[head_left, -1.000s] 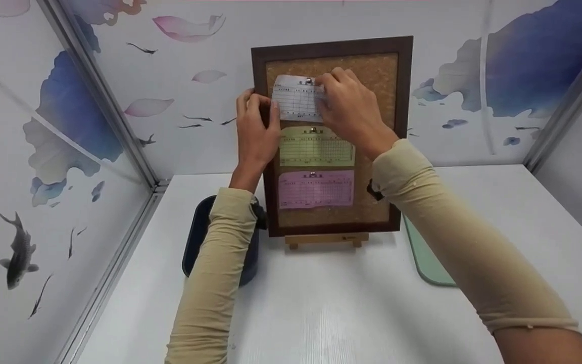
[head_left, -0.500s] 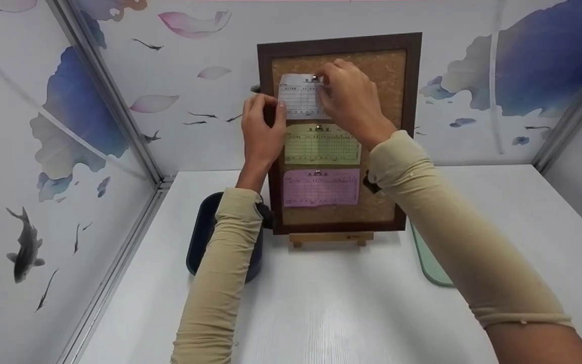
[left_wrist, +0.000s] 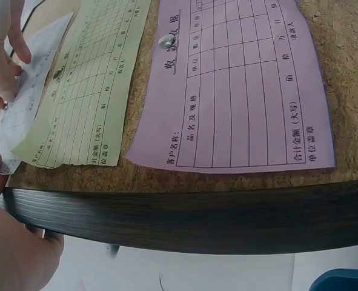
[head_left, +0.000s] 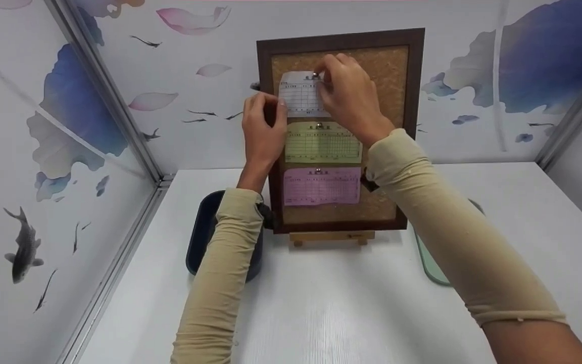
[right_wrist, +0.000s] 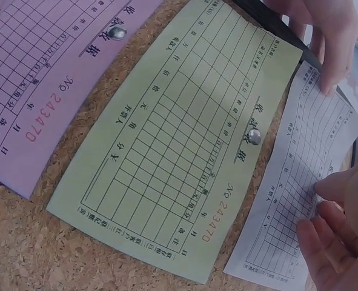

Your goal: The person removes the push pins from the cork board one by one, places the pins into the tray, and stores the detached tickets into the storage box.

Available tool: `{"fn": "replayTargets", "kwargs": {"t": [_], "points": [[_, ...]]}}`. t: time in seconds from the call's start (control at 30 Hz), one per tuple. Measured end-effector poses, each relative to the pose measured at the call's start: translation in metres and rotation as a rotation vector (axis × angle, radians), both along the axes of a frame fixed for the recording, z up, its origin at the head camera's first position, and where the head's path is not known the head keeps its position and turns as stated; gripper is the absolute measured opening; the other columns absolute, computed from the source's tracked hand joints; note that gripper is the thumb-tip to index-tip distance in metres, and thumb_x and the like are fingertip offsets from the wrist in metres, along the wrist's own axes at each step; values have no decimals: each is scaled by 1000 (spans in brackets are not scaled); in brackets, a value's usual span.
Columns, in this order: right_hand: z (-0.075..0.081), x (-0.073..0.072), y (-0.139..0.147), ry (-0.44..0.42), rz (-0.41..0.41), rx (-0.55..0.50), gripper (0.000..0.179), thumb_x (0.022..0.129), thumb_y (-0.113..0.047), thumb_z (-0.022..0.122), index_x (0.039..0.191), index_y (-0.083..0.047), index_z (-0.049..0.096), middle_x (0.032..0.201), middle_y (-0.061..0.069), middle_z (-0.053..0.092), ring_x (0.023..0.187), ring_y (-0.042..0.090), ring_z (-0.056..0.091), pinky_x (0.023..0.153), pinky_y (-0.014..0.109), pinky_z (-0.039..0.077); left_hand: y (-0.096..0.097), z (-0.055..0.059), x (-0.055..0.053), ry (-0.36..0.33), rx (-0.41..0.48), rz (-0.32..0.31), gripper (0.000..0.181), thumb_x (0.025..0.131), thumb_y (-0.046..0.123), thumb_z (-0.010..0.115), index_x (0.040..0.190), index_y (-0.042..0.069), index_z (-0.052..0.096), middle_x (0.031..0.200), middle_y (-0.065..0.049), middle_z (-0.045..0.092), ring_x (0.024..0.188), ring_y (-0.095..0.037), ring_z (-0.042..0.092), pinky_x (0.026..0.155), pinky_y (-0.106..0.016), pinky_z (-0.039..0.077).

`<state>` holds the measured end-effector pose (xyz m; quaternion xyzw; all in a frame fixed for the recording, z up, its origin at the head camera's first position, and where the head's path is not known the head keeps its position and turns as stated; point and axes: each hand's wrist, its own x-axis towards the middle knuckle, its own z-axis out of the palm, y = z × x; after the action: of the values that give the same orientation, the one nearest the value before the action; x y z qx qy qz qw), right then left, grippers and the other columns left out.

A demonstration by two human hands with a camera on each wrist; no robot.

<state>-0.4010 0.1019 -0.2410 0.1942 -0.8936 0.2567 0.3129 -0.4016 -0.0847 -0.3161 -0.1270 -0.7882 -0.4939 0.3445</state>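
Observation:
A brown-framed cork board (head_left: 341,214) stands upright, with white (head_left: 297,96), green (head_left: 303,146) and pink (head_left: 321,188) receipt slips one below another. My left hand (head_left: 264,129) grips the board's left edge, its thumb on the white slip's left margin and the other fingers at the frame's outer side. At the top of the white slip, the thumb and fingertips of my right hand (head_left: 354,96) pinch a silver thumbtack (head_left: 315,75). Those fingers hide the slip's right part in the head view. Silver tacks also show on the green slip (right_wrist: 185,115) and pink slip (right_wrist: 39,73).
A small wooden easel (head_left: 331,236) supports the board on the white table (head_left: 316,298). Left of it, a dark blue bin (head_left: 197,242) stands partly under my left forearm. A green flat panel (head_left: 435,268) lies at the right, partly behind my right sleeve. Printed walls surround the table.
My right fingertips have closed in over the tack, covering more of it. My left index finger has drawn in along the frame's edge. The whole view has shifted slightly.

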Motion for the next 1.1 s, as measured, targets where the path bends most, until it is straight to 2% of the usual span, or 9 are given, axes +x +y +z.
{"fn": "replayTargets", "kwargs": {"t": [0.27, 0.5, 0.73, 1.1], "points": [[0, -2, -3, 48, 10, -19, 16, 107, -16, 66, 120, -8, 72, 109, 13, 69, 100, 26, 63, 85, 41, 52, -1, 1, 1, 12, -6, 10, 22, 112, 28, 59, 118, 9, 68, 131, -10, 59, 116, -21, 57, 97, -32, 50], [-2, -2, -8, 42, -59, -41, 20, 108, -24, 67, 119, -8, 73, 111, 13, 71, 99, 26, 65, 80, 42, 54, 1, -1, 1, -7, 10, 14, 22, 111, 30, 60, 116, 10, 68, 129, -9, 60, 114, -18, 58, 96, -29, 50], [-1, -2, -10, 116, -121, 35, 25, 110, -27, 65, 115, -5, 75, 111, 14, 75, 101, 31, 71, 78, 48, 60, 3, 0, 0, -13, 15, 4, 22, 111, 30, 60, 116, 10, 68, 130, -8, 60, 115, -17, 57, 97, -27, 50], [-5, -5, -9, 178, -117, 53, 21, 108, -22, 68, 113, -6, 80, 109, 14, 79, 101, 34, 76, 77, 52, 64, 1, -1, 0, -17, 19, 10, 21, 111, 29, 60, 115, 10, 68, 129, -9, 60, 114, -17, 57, 96, -29, 50]]}}
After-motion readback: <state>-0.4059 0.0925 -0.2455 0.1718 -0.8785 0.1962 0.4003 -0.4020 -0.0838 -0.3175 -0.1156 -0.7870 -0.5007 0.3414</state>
